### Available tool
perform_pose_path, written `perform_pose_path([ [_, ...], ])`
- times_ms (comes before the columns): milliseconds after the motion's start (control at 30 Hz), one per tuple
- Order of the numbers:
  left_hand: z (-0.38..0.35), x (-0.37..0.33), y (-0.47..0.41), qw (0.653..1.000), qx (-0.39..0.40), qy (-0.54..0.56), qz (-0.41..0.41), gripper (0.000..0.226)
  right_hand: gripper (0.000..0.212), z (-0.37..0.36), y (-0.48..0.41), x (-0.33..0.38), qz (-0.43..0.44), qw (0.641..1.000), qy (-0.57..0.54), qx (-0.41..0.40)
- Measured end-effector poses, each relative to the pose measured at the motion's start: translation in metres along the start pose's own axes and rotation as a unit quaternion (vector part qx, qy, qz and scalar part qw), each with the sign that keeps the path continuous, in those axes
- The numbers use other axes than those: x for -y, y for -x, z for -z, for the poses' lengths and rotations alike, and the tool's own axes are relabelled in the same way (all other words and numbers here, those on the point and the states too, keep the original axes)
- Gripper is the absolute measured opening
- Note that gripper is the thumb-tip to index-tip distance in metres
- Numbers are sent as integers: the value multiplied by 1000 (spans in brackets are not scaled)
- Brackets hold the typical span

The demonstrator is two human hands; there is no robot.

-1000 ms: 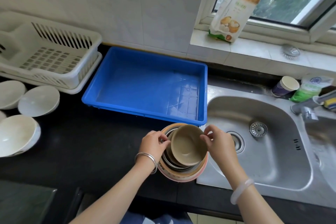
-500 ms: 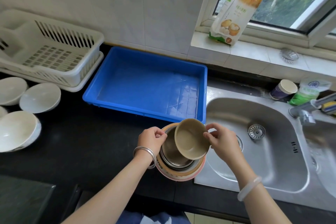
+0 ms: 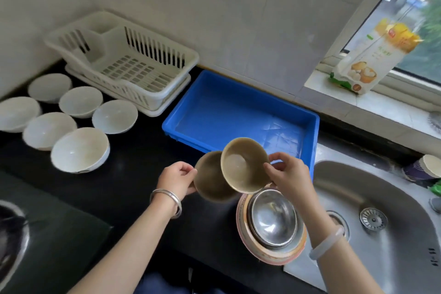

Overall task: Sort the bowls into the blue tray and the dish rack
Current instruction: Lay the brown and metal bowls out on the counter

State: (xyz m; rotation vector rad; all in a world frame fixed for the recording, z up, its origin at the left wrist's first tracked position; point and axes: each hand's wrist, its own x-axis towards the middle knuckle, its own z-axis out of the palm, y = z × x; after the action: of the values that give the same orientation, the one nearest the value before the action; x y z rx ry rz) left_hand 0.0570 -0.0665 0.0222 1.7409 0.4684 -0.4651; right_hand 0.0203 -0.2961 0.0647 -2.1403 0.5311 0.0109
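Observation:
I hold two tan bowls tilted in the air in front of the blue tray. My right hand pinches the rim of the nearer tan bowl. My left hand grips the rim of the second tan bowl, which sits partly behind the first. Below them a stack stays on the counter edge: steel bowls nested in a pink-rimmed bowl. The blue tray holds nothing. The white dish rack stands at the back left with nothing in it. Several white bowls sit on the black counter at left.
A steel sink lies to the right, with a paper cup on its far rim. A food carton leans on the window sill. A stove burner shows at the lower left.
Both hands lifted off the stack, each with a tan bowl. Before, only the right hand was raising one. The view swung left, bringing more white bowls and the whole rack into sight.

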Motion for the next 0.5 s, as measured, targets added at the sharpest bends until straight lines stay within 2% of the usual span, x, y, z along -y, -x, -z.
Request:
perform_pose_path([
  [200,74,35,-18,988,-106,103,44,6,11,-85,-35,29,-7,997,-1,71],
  [400,123,69,-37,963,-212,149,78,4,9,-172,-55,63,-24,990,-6,137],
  [500,139,79,-45,951,-248,163,84,12,9,-209,-62,76,-62,985,-26,161],
])
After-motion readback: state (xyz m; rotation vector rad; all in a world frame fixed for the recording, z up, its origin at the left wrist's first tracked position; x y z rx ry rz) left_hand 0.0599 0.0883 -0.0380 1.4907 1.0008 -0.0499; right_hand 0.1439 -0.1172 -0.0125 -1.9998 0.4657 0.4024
